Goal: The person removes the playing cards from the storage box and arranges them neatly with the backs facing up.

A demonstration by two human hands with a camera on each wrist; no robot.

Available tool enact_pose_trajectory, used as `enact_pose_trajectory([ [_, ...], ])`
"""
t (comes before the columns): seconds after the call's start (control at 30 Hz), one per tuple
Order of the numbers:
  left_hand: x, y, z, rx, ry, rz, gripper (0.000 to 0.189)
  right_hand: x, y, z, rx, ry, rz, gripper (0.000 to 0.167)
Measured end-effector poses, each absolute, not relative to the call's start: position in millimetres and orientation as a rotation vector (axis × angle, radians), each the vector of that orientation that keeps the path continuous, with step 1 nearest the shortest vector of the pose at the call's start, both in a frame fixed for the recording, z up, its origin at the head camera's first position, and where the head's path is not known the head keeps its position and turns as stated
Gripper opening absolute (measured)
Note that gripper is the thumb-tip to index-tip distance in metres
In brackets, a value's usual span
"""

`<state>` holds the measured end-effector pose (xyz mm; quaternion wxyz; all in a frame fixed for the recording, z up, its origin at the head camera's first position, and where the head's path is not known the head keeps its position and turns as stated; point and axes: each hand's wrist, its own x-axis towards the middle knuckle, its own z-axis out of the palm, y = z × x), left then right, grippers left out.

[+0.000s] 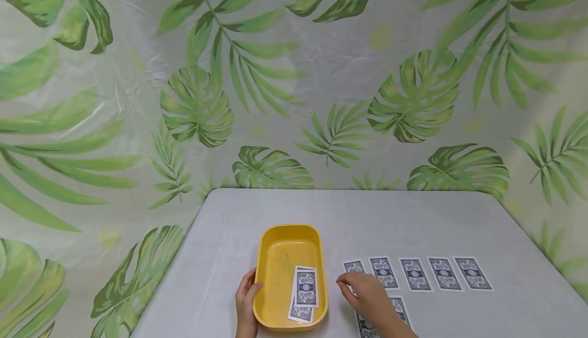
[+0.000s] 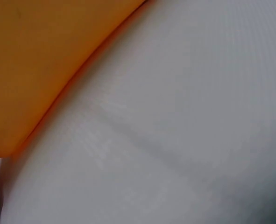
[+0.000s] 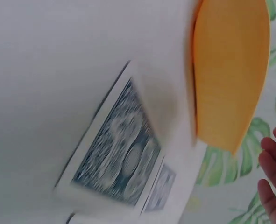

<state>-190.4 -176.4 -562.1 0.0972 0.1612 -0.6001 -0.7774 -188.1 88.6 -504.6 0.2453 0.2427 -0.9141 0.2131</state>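
My left hand (image 1: 247,299) grips the left wall of a yellow tray (image 1: 266,256), thumb at the rim and fingers outside. Two playing cards (image 1: 307,288), patterned backs up, overlap in the tray's near right part. Over the table just right of the tray is my right hand (image 1: 367,294), its fingers loosely bent and holding nothing. In the right wrist view its fingertips (image 3: 272,161) show apart from a face-down card (image 3: 119,149). The right hand and forearm partly hide a card (image 1: 352,266) of the upper row and the lower cards (image 1: 398,307).
Several face-down cards (image 1: 444,273) lie in a row across the right half of the white table (image 1: 367,215). A leaf-printed curtain (image 1: 340,72) hangs behind the table and along its sides.
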Motion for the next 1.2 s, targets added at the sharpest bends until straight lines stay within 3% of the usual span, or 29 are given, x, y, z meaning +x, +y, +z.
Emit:
enact_pose_trajectory([
  [0.4,-190,-176,-562,0.456,-1.793,-2.299,0.047,-187,39,-508,0.79,-2.422,0.473,0.038],
  [0.67,-191,-175,-562,0.46,-1.776,-2.309,0.047,-194,22,-512,0.896,-2.717,0.364,0.067],
  [0.87,-190,-177,-562,0.469,-1.786,-2.297,0.046,-199,17,-513,0.947,-2.785,0.234,0.077],
  [1.2,-191,-176,-562,0.459,-1.775,-2.312,0.046,-209,4,-515,0.951,-2.875,-0.288,0.101],
])
